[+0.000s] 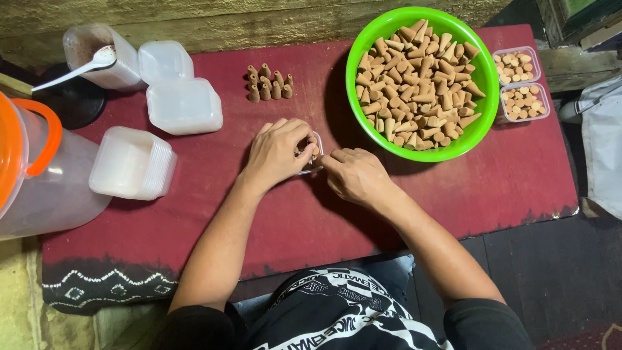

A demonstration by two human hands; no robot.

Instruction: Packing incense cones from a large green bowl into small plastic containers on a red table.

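The counter (194,214) lay under a dark red cloth with a pale zigzag border at its near left edge; bare cloth ran wide along the near side and to the right of the hands, giving plenty of room there, while the left was crowded; a clear plastic jug (45,175) with an orange handle was cut off at the left edge; the round green bowl (483,107), smooth plastic, sat at the far right heaped with tan cones, matte and chalky-looking; stacks of frosted square lids (133,162) stood near the jug, more beyond them; two filled small boxes (521,91) sat just past the bowl, near the counter's right edge; a cluster of upright cones (269,83) stood apart at the far side; the left hand (275,152) curled its fingers around a small clear box (315,155), mostly hidden beneath them; the right hand (356,174) met it from the other side, fingers pinched at the box's edge, though whether they held a cone I could not tell.
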